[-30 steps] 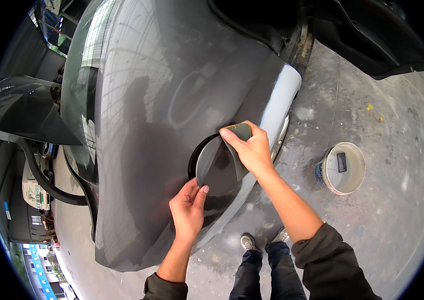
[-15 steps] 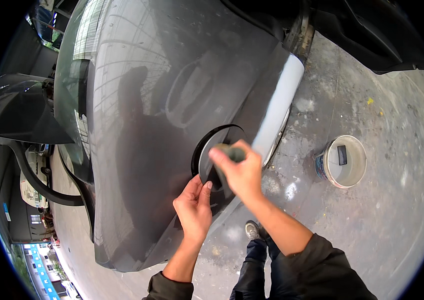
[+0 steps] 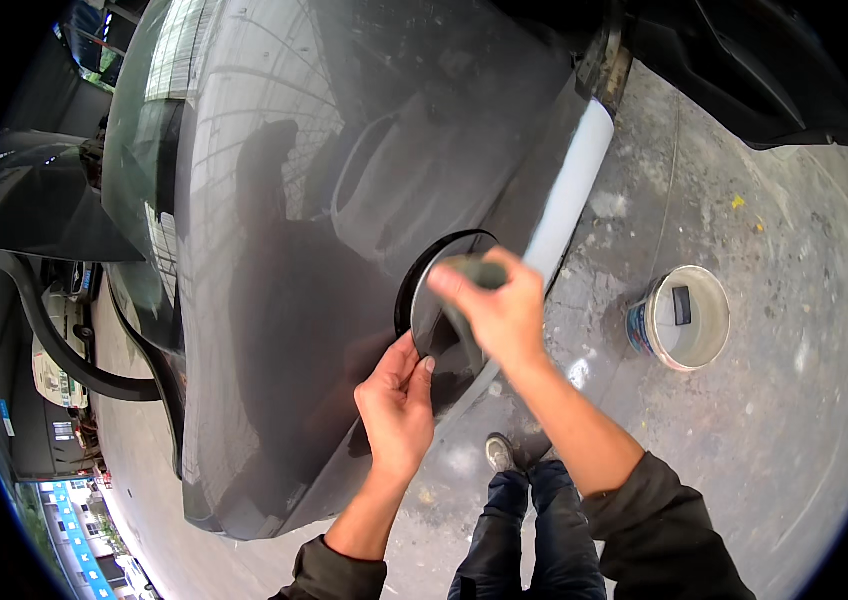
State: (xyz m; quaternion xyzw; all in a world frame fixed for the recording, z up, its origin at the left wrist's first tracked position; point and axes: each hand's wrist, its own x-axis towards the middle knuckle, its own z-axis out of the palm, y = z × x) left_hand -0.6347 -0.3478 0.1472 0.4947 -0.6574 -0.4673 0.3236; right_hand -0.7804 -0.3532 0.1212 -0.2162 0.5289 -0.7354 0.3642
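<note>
My left hand (image 3: 393,408) pinches the lower edge of a round fuel flap (image 3: 426,318), which stands open from its black-rimmed recess in the grey car body panel (image 3: 284,310). My right hand (image 3: 499,320) grips a folded olive-grey sheet (image 3: 481,273), perhaps an abrasive pad, over the flap's face; thumb and sheet are smeared by motion, and they hide part of the flap. A pale grey-white strip (image 3: 574,185) runs along the panel's edge to the right of my hands.
A white bucket (image 3: 709,315) holding a dark rectangular block (image 3: 682,305) stands on the stained concrete floor (image 3: 764,420). A dark open door (image 3: 764,60) overhangs the upper right. Another dark panel (image 3: 54,200) juts out at the left. My feet (image 3: 501,452) are below the car's edge.
My right hand with the sheet moved down-left onto the flap's face, then slightly back up. My left hand keeps its pinch. The car and bucket have shifted a little in the view.
</note>
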